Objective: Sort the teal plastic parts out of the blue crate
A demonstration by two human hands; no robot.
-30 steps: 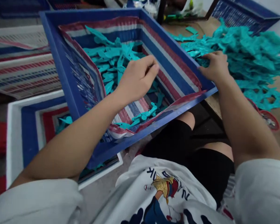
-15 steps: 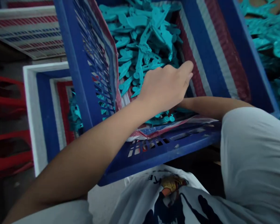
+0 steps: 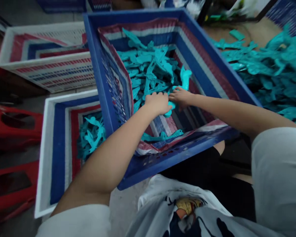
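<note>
A blue crate (image 3: 106, 85) lined with striped red, white and blue sheeting rests tilted on my lap and holds a heap of teal plastic pieces (image 3: 148, 72). Both hands are inside it, side by side. My left hand (image 3: 159, 102) is curled over a teal piece (image 3: 169, 111) near the crate's bottom. My right hand (image 3: 180, 96) touches the same cluster of pieces, with a taller teal piece (image 3: 185, 77) rising just above its fingers. Whether each hand truly grips a piece is hard to tell.
A white crate (image 3: 45, 144) with the same striped lining and a few teal pieces (image 3: 91, 135) stands on the floor at my left. Another white crate (image 3: 46, 59) lies behind it. Red stools (image 3: 12, 125) sit far left. A big pile of teal parts (image 3: 268, 65) covers the table at right.
My right hand left the pile on the table and came into the blue crate beside my left hand. The left hand dropped lower onto the pieces. The view swung about.
</note>
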